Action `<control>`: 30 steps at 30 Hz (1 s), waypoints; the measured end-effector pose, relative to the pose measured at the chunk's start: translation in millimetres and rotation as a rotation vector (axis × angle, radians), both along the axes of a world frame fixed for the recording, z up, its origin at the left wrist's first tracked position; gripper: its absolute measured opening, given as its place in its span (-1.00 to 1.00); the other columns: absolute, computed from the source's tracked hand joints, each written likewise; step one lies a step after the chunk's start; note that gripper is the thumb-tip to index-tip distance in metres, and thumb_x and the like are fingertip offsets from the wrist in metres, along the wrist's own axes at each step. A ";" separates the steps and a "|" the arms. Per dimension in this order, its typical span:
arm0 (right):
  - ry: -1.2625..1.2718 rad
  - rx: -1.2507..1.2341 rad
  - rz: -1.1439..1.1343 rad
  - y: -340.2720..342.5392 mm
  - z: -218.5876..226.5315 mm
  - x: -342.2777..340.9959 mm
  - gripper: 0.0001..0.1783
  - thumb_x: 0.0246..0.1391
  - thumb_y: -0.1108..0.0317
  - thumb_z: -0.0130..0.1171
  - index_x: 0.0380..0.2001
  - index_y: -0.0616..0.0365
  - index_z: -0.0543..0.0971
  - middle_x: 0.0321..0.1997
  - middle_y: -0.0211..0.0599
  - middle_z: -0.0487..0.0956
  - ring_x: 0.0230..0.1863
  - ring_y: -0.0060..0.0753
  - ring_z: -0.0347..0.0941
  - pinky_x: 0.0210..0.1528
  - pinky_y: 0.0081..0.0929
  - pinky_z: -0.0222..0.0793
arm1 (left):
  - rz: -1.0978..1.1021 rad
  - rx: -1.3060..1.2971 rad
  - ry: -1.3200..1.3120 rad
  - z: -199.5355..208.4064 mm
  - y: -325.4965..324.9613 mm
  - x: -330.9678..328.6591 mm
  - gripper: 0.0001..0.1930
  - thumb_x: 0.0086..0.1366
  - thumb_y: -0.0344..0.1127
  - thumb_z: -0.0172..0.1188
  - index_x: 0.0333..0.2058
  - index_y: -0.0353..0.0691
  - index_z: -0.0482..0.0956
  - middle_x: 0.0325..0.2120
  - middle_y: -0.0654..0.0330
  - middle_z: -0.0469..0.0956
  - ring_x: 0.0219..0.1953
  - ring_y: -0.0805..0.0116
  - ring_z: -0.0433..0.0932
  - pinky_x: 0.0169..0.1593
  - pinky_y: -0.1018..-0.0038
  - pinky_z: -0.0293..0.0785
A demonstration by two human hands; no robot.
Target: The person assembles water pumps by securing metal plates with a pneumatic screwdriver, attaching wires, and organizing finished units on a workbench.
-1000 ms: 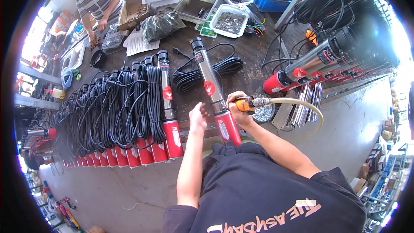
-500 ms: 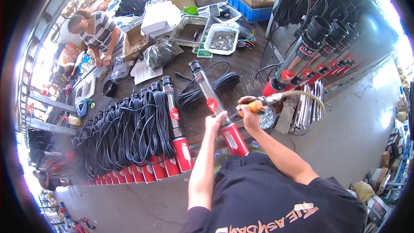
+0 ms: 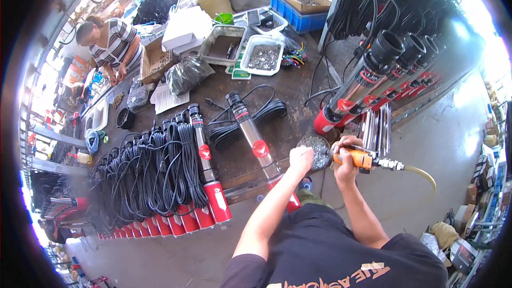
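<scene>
My right hand [image 3: 345,165] is wrapped round an orange air screwdriver [image 3: 358,159], whose front end points left and whose pale hose trails off to the right. Fingers bunched together, my left hand [image 3: 302,159] is at the left rim of a round bowl of small metal screws [image 3: 318,148]; whatever it may pinch is hidden. Left of that hand, a steel pump with a red lower end [image 3: 258,145] leans over the table's near edge, untouched by either hand. My left forearm partly covers its red end. A coil of black cable [image 3: 272,112] lies beside the pump.
Similar pumps with bundled black cables [image 3: 160,165] form a row on the left. More pumps [image 3: 368,74] stand at the right, near steel tubes [image 3: 376,128]. White trays [image 3: 262,60] and a blue crate [image 3: 298,16] are at the back. Another person [image 3: 113,48] works at far left.
My left hand has let go of the pump and moved right to the screw bowl. My right hand has drawn the screwdriver away from the pump, to the right and nearer me.
</scene>
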State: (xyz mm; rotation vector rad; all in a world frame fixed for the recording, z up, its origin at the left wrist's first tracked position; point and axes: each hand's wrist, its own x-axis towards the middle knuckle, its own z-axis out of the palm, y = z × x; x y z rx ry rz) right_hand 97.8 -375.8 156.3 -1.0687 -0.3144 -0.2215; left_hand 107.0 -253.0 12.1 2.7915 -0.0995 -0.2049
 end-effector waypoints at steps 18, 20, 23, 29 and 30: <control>-0.054 -0.057 0.032 64.2 43.4 6.1 -0.76 0.00 0.56 0.00 -0.20 0.20 0.34 -0.22 -0.20 0.37 -0.35 -0.42 0.36 -0.20 -0.38 0.37 | 0.679 -2.270 0.345 92.9 68.1 -32.1 -0.74 0.47 -0.17 0.14 -0.29 -0.27 0.53 -0.58 0.34 0.41 -0.65 0.60 0.24 -0.55 0.61 0.19; -0.026 0.015 0.086 79.1 44.7 7.6 -0.77 0.04 0.56 0.02 -0.19 0.21 0.36 -0.19 -0.20 0.37 -0.32 -0.43 0.40 -0.17 -0.40 0.40 | 0.696 -2.339 0.308 103.0 80.4 -34.8 -0.79 0.47 -0.25 0.14 -0.22 -0.31 0.56 -0.55 0.32 0.45 -0.64 0.62 0.25 -0.54 0.62 0.21; -0.015 0.037 0.133 98.8 42.8 10.1 -0.76 0.03 0.57 0.02 -0.18 0.21 0.37 -0.20 -0.20 0.37 -0.32 -0.41 0.41 -0.16 -0.37 0.42 | 0.681 -2.441 0.207 98.1 96.0 -42.3 -0.81 0.48 -0.31 0.11 -0.16 -0.35 0.56 -0.51 0.29 0.50 -0.63 0.63 0.27 -0.54 0.64 0.23; -0.008 0.084 0.211 134.0 35.0 22.3 -0.76 0.02 0.53 0.02 -0.18 0.20 0.38 -0.21 -0.20 0.37 -0.35 -0.41 0.39 -0.20 -0.36 0.39 | 0.613 -2.695 0.168 91.2 118.6 -43.6 -0.77 0.49 -0.27 0.10 -0.24 -0.33 0.60 -0.55 0.24 0.51 -0.62 0.58 0.33 -0.59 0.65 0.23; -0.007 0.074 0.222 140.0 33.9 24.8 -0.76 0.02 0.52 0.02 -0.18 0.20 0.39 -0.20 -0.20 0.37 -0.35 -0.41 0.39 -0.20 -0.36 0.39 | 0.692 -2.665 0.117 93.4 122.8 -42.3 -0.78 0.48 -0.27 0.11 -0.24 -0.33 0.60 -0.56 0.24 0.51 -0.62 0.57 0.33 -0.59 0.64 0.24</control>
